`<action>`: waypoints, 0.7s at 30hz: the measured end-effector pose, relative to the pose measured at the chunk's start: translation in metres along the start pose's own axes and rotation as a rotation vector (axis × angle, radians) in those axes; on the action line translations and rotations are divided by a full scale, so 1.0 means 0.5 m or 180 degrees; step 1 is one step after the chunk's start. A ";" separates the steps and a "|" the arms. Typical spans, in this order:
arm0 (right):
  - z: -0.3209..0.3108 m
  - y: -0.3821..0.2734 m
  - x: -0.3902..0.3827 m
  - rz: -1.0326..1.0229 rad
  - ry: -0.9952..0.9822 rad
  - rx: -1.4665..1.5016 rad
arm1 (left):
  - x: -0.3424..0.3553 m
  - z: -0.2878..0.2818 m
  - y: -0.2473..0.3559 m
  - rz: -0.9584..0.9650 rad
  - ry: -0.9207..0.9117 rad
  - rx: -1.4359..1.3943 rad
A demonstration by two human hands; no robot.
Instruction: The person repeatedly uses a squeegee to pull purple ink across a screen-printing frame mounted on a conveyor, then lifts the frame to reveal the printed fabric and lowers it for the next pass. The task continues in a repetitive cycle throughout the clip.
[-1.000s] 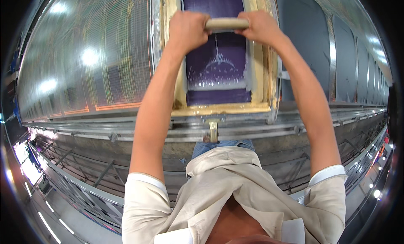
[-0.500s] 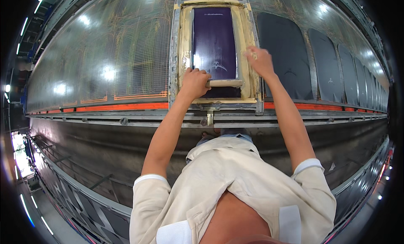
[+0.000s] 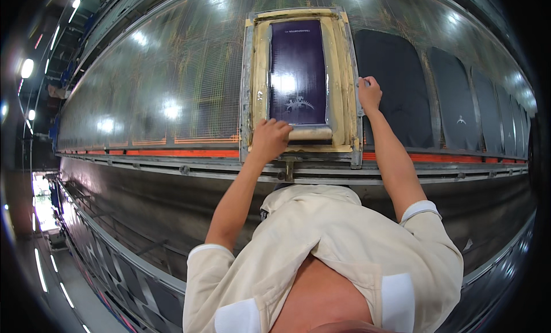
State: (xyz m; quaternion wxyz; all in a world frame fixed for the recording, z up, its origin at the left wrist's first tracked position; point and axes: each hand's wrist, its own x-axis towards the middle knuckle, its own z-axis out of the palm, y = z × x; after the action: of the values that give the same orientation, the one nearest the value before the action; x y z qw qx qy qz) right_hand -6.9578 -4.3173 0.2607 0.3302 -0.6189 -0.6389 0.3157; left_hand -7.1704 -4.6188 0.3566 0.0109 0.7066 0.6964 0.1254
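A screen-printing frame [image 3: 248, 74] with yellowish taped borders lies on the long table in front of me. Its dark purple mesh window [image 3: 297, 63] carries a pale spiky design near the near end. My left hand [image 3: 271, 139] is closed around the left end of a squeegee [image 3: 311, 134], which lies crosswise at the near end of the window. My right hand [image 3: 370, 95] has its fingers bent over the frame's right edge, gripping it. Just beyond that hand lies a dark fabric panel [image 3: 396, 80].
More dark panels [image 3: 453, 86] run in a row to the right, some with a small pale print. The glossy table surface [image 3: 143, 103] stretches left with coloured lines. A red strip and metal rail [image 3: 212, 167] follow its near edge, close to my body. Behind me runs another railing [image 3: 132, 270].
My right hand has come down from above the frame's right border onto its right edge. The squeegee in my left hand has moved slightly nearer to me. The whole view has shifted a little.
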 end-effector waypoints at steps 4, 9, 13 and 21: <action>-0.008 0.004 -0.001 -0.0422 0.0189 0.0094 | -0.069 0.024 0.036 -0.0010 0.0165 0.0009; -0.024 -0.011 -0.017 0.0053 -0.0081 -0.0080 | -0.075 0.057 0.035 0.0059 0.0457 0.0135; -0.025 -0.002 -0.020 -0.0087 0.0074 -0.0125 | 0.029 0.069 -0.042 0.0032 0.0480 0.0073; -0.025 -0.029 -0.023 0.0267 -0.0028 -0.0142 | 0.457 0.097 -0.336 0.0338 0.0605 0.0447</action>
State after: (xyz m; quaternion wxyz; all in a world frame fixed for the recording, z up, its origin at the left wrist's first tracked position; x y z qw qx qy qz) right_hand -6.9559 -4.3291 0.2795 0.3000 -0.6509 -0.6208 0.3177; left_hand -7.3262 -4.3806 0.3150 -0.1113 0.7264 0.6629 0.1432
